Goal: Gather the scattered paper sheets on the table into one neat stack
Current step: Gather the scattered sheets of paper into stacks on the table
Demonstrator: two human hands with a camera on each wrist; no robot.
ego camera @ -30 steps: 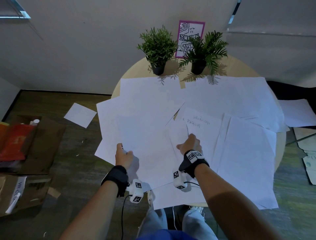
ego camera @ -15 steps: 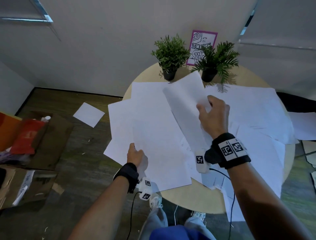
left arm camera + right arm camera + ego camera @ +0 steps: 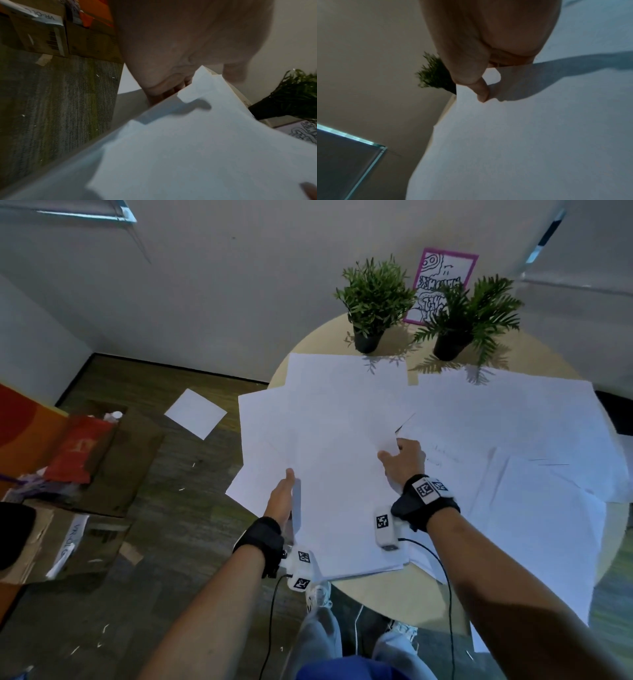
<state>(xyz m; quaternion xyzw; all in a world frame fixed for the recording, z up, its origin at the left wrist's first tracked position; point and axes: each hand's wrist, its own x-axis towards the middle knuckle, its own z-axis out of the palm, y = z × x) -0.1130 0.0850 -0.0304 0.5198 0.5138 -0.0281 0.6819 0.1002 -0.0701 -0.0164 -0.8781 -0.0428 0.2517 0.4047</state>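
Observation:
Several white paper sheets (image 3: 513,440) lie scattered and overlapping on a round beige table (image 3: 394,601). At the table's near left a small stack of sheets (image 3: 342,491) is held up off the surface. My left hand (image 3: 286,491) grips its left edge, the thumb (image 3: 235,73) over the papers (image 3: 205,148) and the fingers beneath. My right hand (image 3: 399,455) pinches the right edge of the top sheet (image 3: 522,135), its thumb (image 3: 481,93) pressed on the paper and the fingers hidden beneath.
Two potted plants (image 3: 373,299) (image 3: 469,316) and a pink-framed card (image 3: 442,272) stand at the table's far edge. One sheet (image 3: 195,412) lies on the floor to the left, near cardboard boxes (image 3: 51,525). My legs (image 3: 322,638) are under the near edge.
My right hand picked a sheet up from the table's middle, swung it up and left, and lowered it onto the stack that my left hand holds. The view turned left.

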